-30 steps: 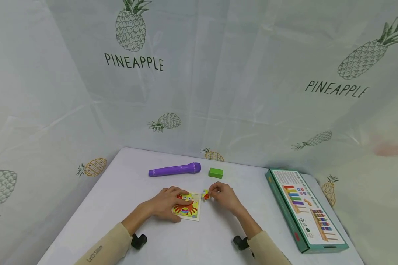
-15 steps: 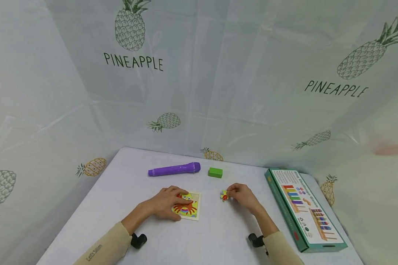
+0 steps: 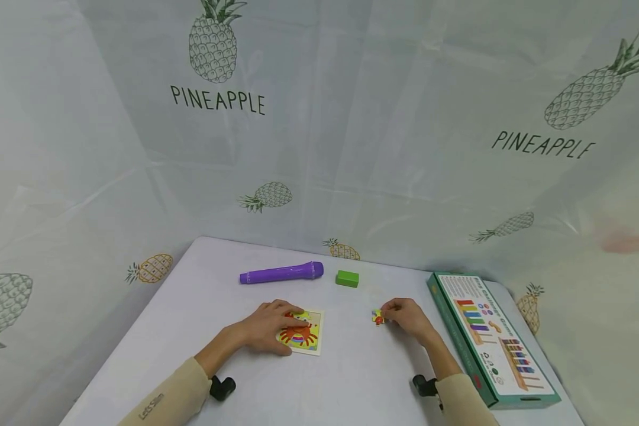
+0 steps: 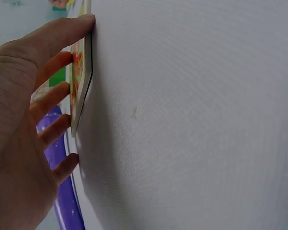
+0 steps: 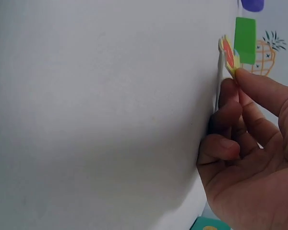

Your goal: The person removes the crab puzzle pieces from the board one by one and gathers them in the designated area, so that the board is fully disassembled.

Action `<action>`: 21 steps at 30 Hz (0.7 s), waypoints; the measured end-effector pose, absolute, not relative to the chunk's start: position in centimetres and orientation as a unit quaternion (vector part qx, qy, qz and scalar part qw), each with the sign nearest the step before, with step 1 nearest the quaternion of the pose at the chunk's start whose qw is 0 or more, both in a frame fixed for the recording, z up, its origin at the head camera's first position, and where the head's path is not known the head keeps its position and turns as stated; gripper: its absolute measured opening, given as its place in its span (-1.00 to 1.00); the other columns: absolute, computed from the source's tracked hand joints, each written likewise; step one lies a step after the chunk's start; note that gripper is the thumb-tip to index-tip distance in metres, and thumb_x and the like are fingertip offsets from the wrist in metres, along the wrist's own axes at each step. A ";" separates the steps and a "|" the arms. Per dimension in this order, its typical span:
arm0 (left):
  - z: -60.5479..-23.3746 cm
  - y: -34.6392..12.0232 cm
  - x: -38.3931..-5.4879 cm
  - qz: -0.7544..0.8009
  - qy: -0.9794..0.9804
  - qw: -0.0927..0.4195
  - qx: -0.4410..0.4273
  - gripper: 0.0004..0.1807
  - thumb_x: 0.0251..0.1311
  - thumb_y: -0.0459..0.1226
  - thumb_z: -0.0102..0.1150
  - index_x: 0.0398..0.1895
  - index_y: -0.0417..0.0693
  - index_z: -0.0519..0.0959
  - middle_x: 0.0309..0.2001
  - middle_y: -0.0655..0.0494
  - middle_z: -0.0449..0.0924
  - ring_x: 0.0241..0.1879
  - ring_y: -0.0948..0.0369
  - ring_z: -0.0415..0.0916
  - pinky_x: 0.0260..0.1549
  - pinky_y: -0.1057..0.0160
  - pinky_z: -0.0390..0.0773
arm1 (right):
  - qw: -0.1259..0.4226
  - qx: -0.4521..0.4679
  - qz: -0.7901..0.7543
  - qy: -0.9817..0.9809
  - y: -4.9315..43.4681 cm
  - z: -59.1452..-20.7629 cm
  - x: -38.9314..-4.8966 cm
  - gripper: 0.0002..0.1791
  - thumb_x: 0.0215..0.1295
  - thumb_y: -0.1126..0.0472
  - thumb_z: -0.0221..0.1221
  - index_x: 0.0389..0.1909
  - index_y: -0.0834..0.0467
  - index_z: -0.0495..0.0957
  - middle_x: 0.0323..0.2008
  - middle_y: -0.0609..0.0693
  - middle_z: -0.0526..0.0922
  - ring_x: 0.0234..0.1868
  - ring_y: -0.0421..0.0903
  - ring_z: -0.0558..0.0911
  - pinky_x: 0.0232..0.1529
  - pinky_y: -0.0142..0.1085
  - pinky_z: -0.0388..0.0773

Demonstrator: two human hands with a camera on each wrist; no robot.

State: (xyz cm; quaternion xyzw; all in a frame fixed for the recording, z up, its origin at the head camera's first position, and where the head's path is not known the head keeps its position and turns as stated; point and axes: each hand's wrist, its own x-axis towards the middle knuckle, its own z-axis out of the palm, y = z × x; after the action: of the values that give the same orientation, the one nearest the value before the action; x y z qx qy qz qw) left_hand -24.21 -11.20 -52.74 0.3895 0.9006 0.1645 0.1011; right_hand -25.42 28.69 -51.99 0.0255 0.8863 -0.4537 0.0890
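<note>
My left hand [image 3: 271, 326] rests on a small square jigsaw puzzle board [image 3: 311, 342] with a red crab picture on yellow. Its fingers are spread over the board, and the thumb [image 4: 84, 26] lies at the near edge. The hand hides the board's left part, and the board's upper right shows a pale patch. Farther right, my right hand [image 3: 411, 316] pinches a small yellow and red puzzle piece [image 3: 377, 318] between thumb and index finger. In the right wrist view the puzzle piece [image 5: 229, 55] sticks up past the thumb tip, close over the table, with the other fingers curled below.
Behind the board lies a purple toy microphone [image 3: 282, 273], with a green block [image 3: 347, 278] to its right. A green and white game box [image 3: 492, 337] lies along the table's right side. A pineapple-print curtain [image 3: 373, 148] hangs behind the white table [image 3: 346, 378].
My right hand has moved right, away from the board, carrying the puzzle piece with it. The left hand stays in place on the board.
</note>
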 end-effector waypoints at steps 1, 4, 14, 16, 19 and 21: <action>-52.8 -11.2 -24.2 0.164 0.900 0.100 0.391 -0.28 0.11 0.15 0.32 0.41 0.52 0.40 0.48 0.25 0.25 0.44 0.07 0.13 0.33 -0.24 0.17 | 0.089 0.025 -0.453 0.887 28.8 -52.0 -25.4 -0.87 0.36 0.25 0.22 -0.23 0.25 0.66 -0.33 0.03 0.63 -0.31 -0.09 0.48 -0.32 -0.27 0.44; -52.9 -11.2 -24.2 0.163 0.899 0.096 0.394 -0.28 0.12 0.15 0.32 0.41 0.51 0.40 0.47 0.26 0.25 0.44 0.08 0.14 0.33 -0.23 0.17 | 0.087 0.023 -0.453 0.887 28.8 -51.9 -25.4 -0.87 0.35 0.25 0.23 -0.26 0.26 0.66 -0.33 0.03 0.63 -0.31 -0.09 0.48 -0.30 -0.26 0.43; -52.8 -11.2 -24.2 0.164 0.899 0.097 0.394 -0.28 0.12 0.16 0.33 0.41 0.50 0.40 0.47 0.26 0.25 0.43 0.10 0.14 0.33 -0.22 0.17 | 0.081 0.030 -0.430 0.899 28.7 -52.4 -25.6 -0.91 0.31 0.27 0.24 -0.29 0.23 0.66 -0.32 0.01 0.65 -0.28 -0.08 0.49 -0.28 -0.27 0.43; -52.8 -11.2 -24.2 0.164 0.899 0.097 0.395 -0.28 0.12 0.16 0.33 0.41 0.49 0.40 0.47 0.26 0.25 0.43 0.09 0.14 0.33 -0.22 0.17 | 0.079 0.028 -0.426 0.901 28.6 -52.4 -25.6 -0.91 0.31 0.28 0.23 -0.30 0.23 0.66 -0.31 0.02 0.65 -0.28 -0.08 0.49 -0.29 -0.27 0.42; -52.7 -11.3 -24.2 0.164 0.898 0.096 0.396 -0.28 0.11 0.16 0.33 0.41 0.48 0.40 0.47 0.25 0.25 0.43 0.09 0.14 0.33 -0.23 0.17 | 0.080 0.027 -0.419 0.904 28.5 -52.4 -25.6 -0.91 0.31 0.26 0.24 -0.32 0.21 0.65 -0.32 0.01 0.65 -0.28 -0.08 0.48 -0.29 -0.27 0.42; -52.7 -11.3 -24.2 0.164 0.898 0.096 0.396 -0.27 0.11 0.15 0.33 0.41 0.48 0.40 0.47 0.25 0.25 0.43 0.08 0.13 0.33 -0.23 0.17 | 0.082 0.027 -0.413 0.907 28.5 -52.4 -25.5 -0.92 0.30 0.26 0.25 -0.32 0.20 0.66 -0.32 0.00 0.65 -0.28 -0.08 0.49 -0.28 -0.27 0.43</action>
State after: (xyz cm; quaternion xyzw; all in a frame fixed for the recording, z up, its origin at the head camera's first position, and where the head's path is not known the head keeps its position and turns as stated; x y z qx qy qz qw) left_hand -24.21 -11.27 -52.73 0.3965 0.8982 0.1639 0.0963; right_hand -25.53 28.49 -52.36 0.0271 0.9066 -0.4132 0.0816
